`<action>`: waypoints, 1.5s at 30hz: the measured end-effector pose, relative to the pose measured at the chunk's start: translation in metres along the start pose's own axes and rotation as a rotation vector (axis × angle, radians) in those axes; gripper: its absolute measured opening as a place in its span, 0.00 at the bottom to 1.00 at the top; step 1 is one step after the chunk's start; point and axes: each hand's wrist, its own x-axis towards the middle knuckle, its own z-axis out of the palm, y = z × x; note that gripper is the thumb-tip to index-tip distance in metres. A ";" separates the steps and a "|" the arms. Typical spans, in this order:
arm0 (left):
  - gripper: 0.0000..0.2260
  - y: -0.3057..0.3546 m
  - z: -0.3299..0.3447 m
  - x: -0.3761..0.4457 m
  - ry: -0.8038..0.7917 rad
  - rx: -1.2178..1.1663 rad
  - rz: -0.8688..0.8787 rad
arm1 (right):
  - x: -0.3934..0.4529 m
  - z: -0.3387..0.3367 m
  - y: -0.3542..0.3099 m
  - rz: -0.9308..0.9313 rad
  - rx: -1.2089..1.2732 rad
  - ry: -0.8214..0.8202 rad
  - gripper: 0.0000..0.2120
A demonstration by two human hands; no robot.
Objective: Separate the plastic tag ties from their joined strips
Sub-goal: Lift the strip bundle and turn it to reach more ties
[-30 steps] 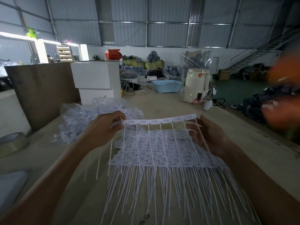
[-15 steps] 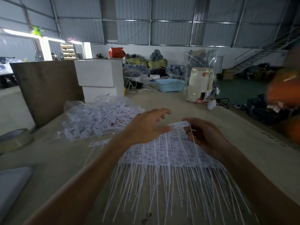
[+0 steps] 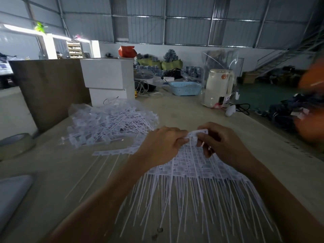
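Table (image 3: 175,111), tag strip (image 3: 199,133) pinched between hands

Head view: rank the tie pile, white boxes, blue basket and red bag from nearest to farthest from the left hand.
From the left hand:
1. Tie pile, just beyond it to the left on the table.
2. White boxes, stacked behind the pile.
3. Blue basket, farther back, right of the boxes.
4. Red bag, by the back wall, above the boxes.

- Left hand (image 3: 160,146): bare, no glove, ring or watch visible.
- Right hand (image 3: 226,146): bare too.
- Both forearms bare, no sleeves in view.
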 end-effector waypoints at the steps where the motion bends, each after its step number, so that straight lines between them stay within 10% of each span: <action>1: 0.10 0.000 0.000 0.000 -0.010 -0.061 -0.028 | 0.000 0.000 0.001 -0.039 -0.064 0.008 0.05; 11: 0.17 0.005 0.000 -0.002 0.018 -0.343 -0.005 | 0.008 -0.019 0.020 -0.177 -0.490 0.353 0.05; 21: 0.14 0.011 -0.006 0.000 0.180 -0.395 -0.076 | -0.002 0.016 -0.010 0.007 0.045 -0.052 0.16; 32: 0.10 -0.001 -0.018 -0.004 0.138 -0.376 -0.021 | 0.000 0.010 -0.007 0.184 0.489 0.034 0.13; 45: 0.05 -0.005 -0.020 -0.004 0.144 -0.444 -0.078 | -0.004 0.012 -0.027 -0.155 -0.311 0.186 0.22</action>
